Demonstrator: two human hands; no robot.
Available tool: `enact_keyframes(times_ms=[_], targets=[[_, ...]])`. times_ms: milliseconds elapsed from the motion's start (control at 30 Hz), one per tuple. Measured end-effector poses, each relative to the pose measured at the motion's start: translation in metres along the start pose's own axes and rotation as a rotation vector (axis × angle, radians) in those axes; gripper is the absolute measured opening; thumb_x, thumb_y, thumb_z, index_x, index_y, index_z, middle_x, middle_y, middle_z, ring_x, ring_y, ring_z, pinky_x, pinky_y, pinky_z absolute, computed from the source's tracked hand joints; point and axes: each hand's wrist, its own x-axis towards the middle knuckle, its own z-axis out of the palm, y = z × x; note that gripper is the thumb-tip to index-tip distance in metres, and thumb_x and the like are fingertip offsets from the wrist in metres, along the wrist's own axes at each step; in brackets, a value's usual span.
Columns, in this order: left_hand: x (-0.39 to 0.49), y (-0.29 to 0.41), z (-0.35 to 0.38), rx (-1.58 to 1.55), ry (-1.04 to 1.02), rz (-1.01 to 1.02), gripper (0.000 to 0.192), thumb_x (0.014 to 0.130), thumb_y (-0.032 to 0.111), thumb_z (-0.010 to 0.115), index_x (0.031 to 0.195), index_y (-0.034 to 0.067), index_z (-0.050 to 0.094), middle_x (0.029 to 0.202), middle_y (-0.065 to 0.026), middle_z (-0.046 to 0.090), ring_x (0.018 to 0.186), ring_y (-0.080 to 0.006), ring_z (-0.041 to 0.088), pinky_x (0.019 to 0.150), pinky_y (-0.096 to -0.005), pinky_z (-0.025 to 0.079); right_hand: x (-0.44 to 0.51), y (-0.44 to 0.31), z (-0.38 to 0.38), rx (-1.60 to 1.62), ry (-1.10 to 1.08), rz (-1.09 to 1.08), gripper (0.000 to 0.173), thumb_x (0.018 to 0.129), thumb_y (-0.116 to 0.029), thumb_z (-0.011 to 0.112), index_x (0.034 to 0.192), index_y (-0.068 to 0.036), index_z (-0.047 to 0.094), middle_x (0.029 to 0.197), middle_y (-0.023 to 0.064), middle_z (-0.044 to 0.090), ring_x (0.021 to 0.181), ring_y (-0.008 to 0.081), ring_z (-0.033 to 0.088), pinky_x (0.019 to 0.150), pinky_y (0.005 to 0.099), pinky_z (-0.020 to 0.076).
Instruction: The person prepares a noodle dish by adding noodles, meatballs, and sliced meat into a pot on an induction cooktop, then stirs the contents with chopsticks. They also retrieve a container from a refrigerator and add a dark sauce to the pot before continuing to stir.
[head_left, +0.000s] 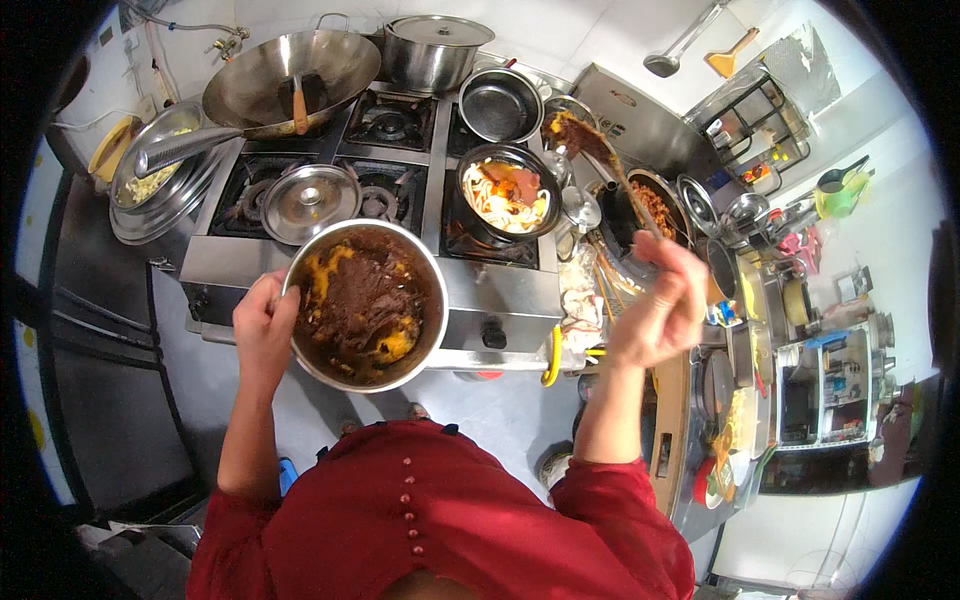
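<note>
My left hand grips the near-left rim of a round stainless-steel pot, thumb inside the wall. Thick dark brown paste with yellow-orange streaks fills its lower part. Raised to the right, my right hand is closed around the long handle of a ladle or large spoon. Its head, smeared with the same brown and yellow paste, is up beyond the black pot. That black pot stands on the front right burner, holding pale strips under reddish-brown sauce.
A large wok rests at the back left of the gas stove. Nearby are a metal lid, a lidded stockpot and a dark saucepan. At right, another pot holds reddish-brown crumbly food. A yellow hook-shaped handle protrudes at the stove's front.
</note>
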Motion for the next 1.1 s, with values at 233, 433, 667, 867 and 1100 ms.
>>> enact_keyframes(times_ms=[233, 433, 667, 867, 1100], targets=[[-0.024, -0.005, -0.015, -0.055, 0.008, -0.073, 0.027, 0.090, 0.004, 0.055, 0.067, 0.004, 0.041, 0.087, -0.0029, 0.058, 0.072, -0.0066, 0.042, 0.065, -0.0229, 0.038, -0.040, 0.063, 0.022, 0.004, -0.063, 0.097, 0.013, 0.094, -0.002, 0.052, 0.096, 0.002, 0.065, 0.086, 0.0111, 0.064, 0.079, 0.0185, 0.063, 0.071, 0.0280, 0.0518], [-0.033, -0.008, -0.011, -0.111, 0.018, -0.097, 0.028, 0.091, 0.005, 0.055, 0.067, 0.005, 0.040, 0.087, -0.0021, 0.057, 0.073, -0.0067, 0.043, 0.065, -0.0230, 0.038, -0.043, 0.075, 0.025, -0.067, -0.190, 0.242, 0.013, 0.094, -0.005, 0.055, 0.097, 0.003, 0.065, 0.088, 0.0112, 0.064, 0.078, 0.0165, 0.064, 0.072, 0.0266, 0.0515], [-0.043, -0.008, -0.010, -0.151, 0.007, -0.169, 0.026, 0.089, 0.003, 0.056, 0.067, 0.002, 0.042, 0.097, -0.0065, 0.064, 0.074, -0.0055, 0.045, 0.064, -0.0221, 0.040, -0.043, 0.083, 0.024, -0.117, -0.263, 0.297, 0.016, 0.096, -0.006, 0.053, 0.100, 0.004, 0.064, 0.090, 0.0103, 0.064, 0.079, 0.0154, 0.064, 0.075, 0.0257, 0.0516], [-0.049, -0.001, -0.007, -0.113, 0.046, -0.158, 0.026, 0.090, 0.003, 0.055, 0.067, 0.002, 0.042, 0.098, -0.0063, 0.064, 0.074, -0.0053, 0.045, 0.063, -0.0221, 0.040, -0.042, 0.083, 0.024, 0.057, -0.063, 0.223, 0.016, 0.096, -0.006, 0.052, 0.101, 0.005, 0.063, 0.090, 0.0098, 0.065, 0.080, 0.0150, 0.064, 0.071, 0.0263, 0.0526], [-0.060, 0.005, -0.007, -0.107, 0.064, -0.173, 0.028, 0.089, 0.003, 0.055, 0.066, 0.003, 0.039, 0.095, -0.0053, 0.065, 0.073, -0.0053, 0.044, 0.062, -0.0221, 0.039, -0.039, 0.081, 0.023, 0.004, -0.141, 0.237, 0.014, 0.095, -0.003, 0.053, 0.100, 0.004, 0.064, 0.091, 0.0110, 0.063, 0.083, 0.0169, 0.064, 0.076, 0.0276, 0.0541]])
